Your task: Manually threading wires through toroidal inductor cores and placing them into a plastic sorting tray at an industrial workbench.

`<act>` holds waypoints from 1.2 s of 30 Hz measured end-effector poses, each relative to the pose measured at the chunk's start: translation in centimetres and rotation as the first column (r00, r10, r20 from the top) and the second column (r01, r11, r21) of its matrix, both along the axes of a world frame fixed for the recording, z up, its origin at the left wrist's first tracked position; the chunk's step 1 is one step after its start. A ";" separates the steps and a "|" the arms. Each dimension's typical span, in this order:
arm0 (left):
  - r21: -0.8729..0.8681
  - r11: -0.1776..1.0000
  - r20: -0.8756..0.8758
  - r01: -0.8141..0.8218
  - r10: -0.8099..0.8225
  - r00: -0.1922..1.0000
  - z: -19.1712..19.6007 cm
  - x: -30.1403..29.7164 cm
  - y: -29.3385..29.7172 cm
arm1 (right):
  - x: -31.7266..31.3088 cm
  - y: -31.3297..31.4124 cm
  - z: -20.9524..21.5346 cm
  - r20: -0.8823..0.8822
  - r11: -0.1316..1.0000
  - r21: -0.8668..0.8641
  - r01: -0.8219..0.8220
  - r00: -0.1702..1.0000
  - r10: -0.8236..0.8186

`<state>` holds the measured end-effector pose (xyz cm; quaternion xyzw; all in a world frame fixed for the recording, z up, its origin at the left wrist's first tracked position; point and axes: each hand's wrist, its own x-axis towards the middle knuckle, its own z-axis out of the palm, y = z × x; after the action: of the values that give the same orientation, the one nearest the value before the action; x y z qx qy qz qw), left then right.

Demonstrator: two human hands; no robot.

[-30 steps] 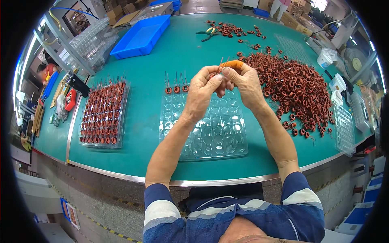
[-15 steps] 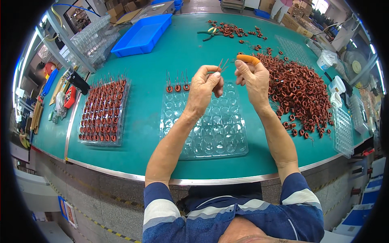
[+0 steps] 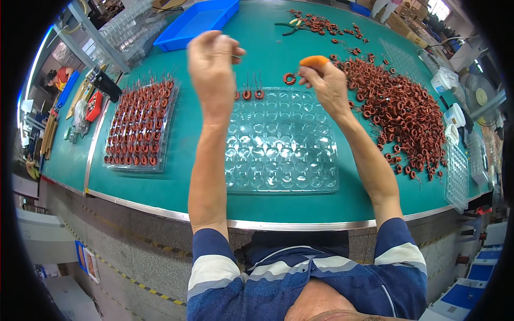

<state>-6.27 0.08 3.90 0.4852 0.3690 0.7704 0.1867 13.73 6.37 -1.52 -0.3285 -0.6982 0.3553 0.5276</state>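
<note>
My right hand, an orange cover on one finger, pinches a red-brown toroidal coil just past the far edge of a clear plastic tray. Three similar coils sit at that tray's far left corner, wire leads pointing up; the other round pockets hold nothing. My left hand is raised beyond the tray's far left corner, fingers curled together and slightly blurred. Whatever lies in its fingertips cannot be made out. To the right of the tray spreads a large heap of loose coils.
Left on the green table stands a clear tray filled with coils. A blue bin and stacked clear trays are behind it. Cutting pliers lie near a smaller coil pile. White tubs stand at the right.
My hands have moved apart: the left swung left and away from the tray's middle, the right stayed near the heap. A coil now shows in my right fingers. The view has shifted slightly.
</note>
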 end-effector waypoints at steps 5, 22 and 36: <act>0.122 0.992 0.124 -0.013 -0.002 0.992 1.6 -1.4 -1.8 | -2.4 4.9 -4.9 0.365 0.986 0.116 -0.118 0.929 0.068; 0.094 0.970 0.034 0.224 -0.228 0.973 2.3 0.2 -2.8 | 12.5 5.2 -3.5 0.940 0.934 0.309 -0.181 -0.095 -0.329; -0.476 0.812 -0.275 0.338 -0.502 0.820 -5.1 9.0 -0.2 | 9.6 -2.6 0.3 0.560 0.759 0.649 -0.055 0.710 -0.427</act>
<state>2.76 -0.09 -1.22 0.6487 0.4308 0.5026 0.3754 23.36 3.79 -1.19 -0.3145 -0.8777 -0.1002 0.3474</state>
